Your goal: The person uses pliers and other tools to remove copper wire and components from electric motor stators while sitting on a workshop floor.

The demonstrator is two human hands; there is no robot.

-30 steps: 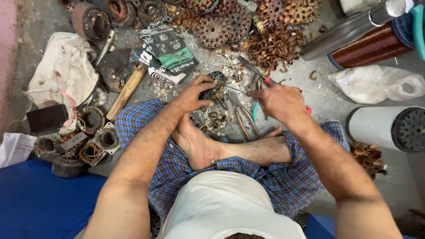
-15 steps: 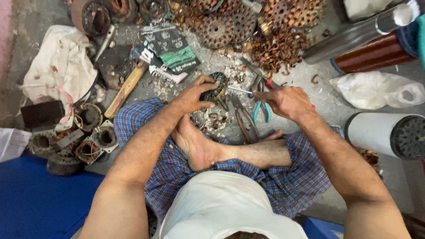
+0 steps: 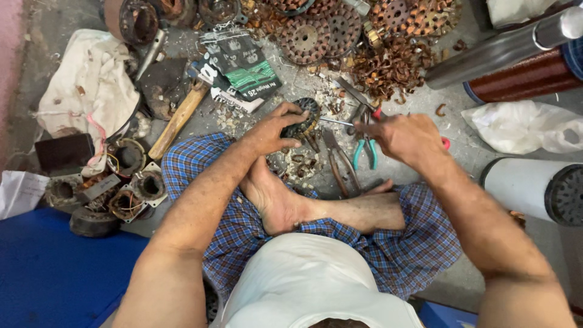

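Small round motor core [image 3: 302, 121] sits on the floor [image 3: 61, 24] just ahead of the crossed legs, centre of the scene. Left hand [image 3: 270, 130] is clamped over its near-left edge, fingers curled round the rim, pinning it down. Right hand [image 3: 404, 136] is fisted on a thin metal tool [image 3: 337, 121], its tip pointing left at the core; handle end hidden in the fist.

Progress, judged from the layout: copper scrap [image 3: 388, 76] and bare rotor discs [image 3: 306, 36] are piled far-centre, so stripping looks well underway. This core is in hand, and wound stators [image 3: 130, 182] wait at left, so plenty is left.

Both forearms reach forward from near, elbows out, wrists low over the core.

Around it: teal-handled pliers [image 3: 366, 152] between the hands, wooden-handled hammer [image 3: 179, 118] to the left, white cloth [image 3: 91, 85] far-left, white cylinder [image 3: 522, 188] at right.
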